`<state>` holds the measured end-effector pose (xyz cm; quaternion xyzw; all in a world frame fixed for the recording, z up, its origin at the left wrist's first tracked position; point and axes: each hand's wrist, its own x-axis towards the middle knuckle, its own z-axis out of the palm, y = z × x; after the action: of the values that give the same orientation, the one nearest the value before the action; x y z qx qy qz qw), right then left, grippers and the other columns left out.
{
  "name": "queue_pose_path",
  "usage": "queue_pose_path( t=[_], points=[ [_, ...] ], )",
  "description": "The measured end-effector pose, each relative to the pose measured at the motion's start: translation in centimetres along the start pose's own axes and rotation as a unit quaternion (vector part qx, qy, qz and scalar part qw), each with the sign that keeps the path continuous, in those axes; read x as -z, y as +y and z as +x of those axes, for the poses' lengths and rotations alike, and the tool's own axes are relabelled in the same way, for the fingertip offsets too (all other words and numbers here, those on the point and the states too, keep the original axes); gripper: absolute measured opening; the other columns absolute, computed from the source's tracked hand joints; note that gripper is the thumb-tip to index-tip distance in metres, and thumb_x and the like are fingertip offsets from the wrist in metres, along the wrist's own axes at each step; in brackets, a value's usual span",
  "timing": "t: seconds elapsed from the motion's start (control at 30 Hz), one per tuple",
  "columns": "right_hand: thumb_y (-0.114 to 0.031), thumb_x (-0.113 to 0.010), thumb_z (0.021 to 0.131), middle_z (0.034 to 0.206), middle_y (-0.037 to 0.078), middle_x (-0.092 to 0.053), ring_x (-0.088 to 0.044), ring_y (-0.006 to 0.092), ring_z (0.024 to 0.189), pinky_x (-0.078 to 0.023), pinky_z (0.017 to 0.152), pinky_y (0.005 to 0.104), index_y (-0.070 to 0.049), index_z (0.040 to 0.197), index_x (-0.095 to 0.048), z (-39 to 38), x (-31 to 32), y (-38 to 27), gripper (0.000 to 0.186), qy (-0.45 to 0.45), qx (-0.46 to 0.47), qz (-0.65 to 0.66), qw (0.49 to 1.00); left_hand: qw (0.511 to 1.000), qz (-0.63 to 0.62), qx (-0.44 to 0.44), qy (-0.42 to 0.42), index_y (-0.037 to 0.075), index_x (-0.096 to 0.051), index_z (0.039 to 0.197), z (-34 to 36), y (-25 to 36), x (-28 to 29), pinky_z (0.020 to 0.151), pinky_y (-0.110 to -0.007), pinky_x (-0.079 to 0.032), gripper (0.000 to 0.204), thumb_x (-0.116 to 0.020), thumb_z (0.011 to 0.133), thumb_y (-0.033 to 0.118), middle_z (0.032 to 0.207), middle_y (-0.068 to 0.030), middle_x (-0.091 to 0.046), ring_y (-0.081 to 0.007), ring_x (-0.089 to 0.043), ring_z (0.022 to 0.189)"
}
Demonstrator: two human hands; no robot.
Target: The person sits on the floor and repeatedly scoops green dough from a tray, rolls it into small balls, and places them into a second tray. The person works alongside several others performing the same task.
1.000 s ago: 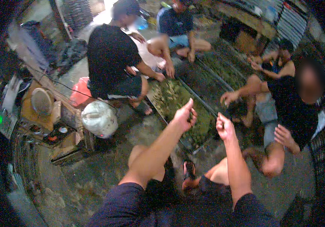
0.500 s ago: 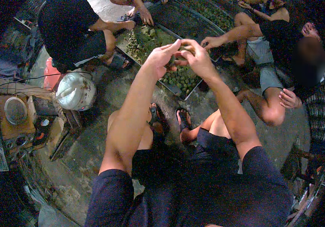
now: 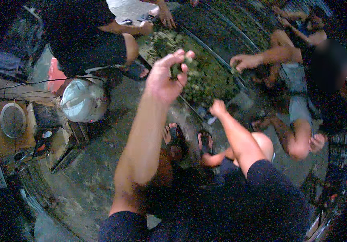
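My left hand (image 3: 165, 78) is raised over the near left side of a shallow tray (image 3: 222, 62), its fingers curled in toward the palm. Something small and greenish seems to lie between fingers and palm, too blurred to name. Lower and to the right, my right hand (image 3: 218, 108) is closed at the tray's near corner. A small pale thing (image 3: 211, 120) shows just below it; whether the fingers hold it I cannot tell. Many small green lumps (image 3: 197, 86) cover the tray's near part.
A co-worker's hand (image 3: 246, 62) hangs over the tray's right edge, and another person's hand (image 3: 166, 18) reaches in at its far end. On the left stand a rounded metal pot (image 3: 82, 101) and a wooden stand (image 3: 46, 117). My sandalled foot (image 3: 205, 142) rests before the tray.
My hands were together above the tray and have parted. The right has dropped toward me to the near corner; the left stays raised. The co-worker's hand on the right has lifted off the tray edge.
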<state>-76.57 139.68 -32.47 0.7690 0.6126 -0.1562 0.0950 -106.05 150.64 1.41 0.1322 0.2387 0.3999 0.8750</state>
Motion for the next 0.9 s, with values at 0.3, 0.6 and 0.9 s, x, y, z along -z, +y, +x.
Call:
queue_pose_path(
  t=[0.3, 0.6, 0.9],
  points=[
    [-0.035, -0.074, 0.071, 0.107, 0.015, -0.067, -0.066, 0.0338, 0.091, -0.052, 0.079, 0.0494, -0.018, 0.132, -0.051, -1.8, 0.3, -7.0, 0.067, -0.134, 0.019, -0.121, 0.984, 0.998, 0.026, -0.035, 0.043, 0.013, -0.065, 0.091, 0.6, -0.9, 2.5, 0.049, -0.028, -0.041, 0.016, -0.062, 0.083, 0.027, 0.088, -0.0049, -0.068, -0.0155, -0.054, 0.062],
    [-0.016, -0.077, 0.064, 0.088, 0.014, -0.066, -0.063, 0.0331, 0.084, -0.052, 0.074, 0.0472, -0.006, 0.084, -0.062, 2.7, -8.0, -4.3, 0.027, -0.111, 0.104, 0.347, 0.925, 0.997, -0.048, 0.060, 0.026, 0.012, -0.059, 0.103, 4.4, -2.5, 2.6, 0.050, -0.027, -0.045, 0.019, -0.060, 0.092, 0.028, 0.086, -0.0031, -0.067, -0.0137, -0.058, 0.065],
    [-0.023, -0.053, 0.088, 0.113, 0.019, -0.058, -0.059, 0.0366, 0.103, -0.046, 0.090, 0.0501, -0.011, 0.099, -0.066, 2.7, -5.7, -2.1, 0.021, -0.004, 0.053, -0.134, 0.990, 0.993, 0.040, 0.085, 0.068, 0.014, -0.063, 0.114, 3.8, -1.3, -0.1, 0.056, -0.022, -0.046, 0.028, -0.062, 0.091, 0.031, 0.101, -0.0019, -0.070, -0.0102, -0.061, 0.069]
  ],
)
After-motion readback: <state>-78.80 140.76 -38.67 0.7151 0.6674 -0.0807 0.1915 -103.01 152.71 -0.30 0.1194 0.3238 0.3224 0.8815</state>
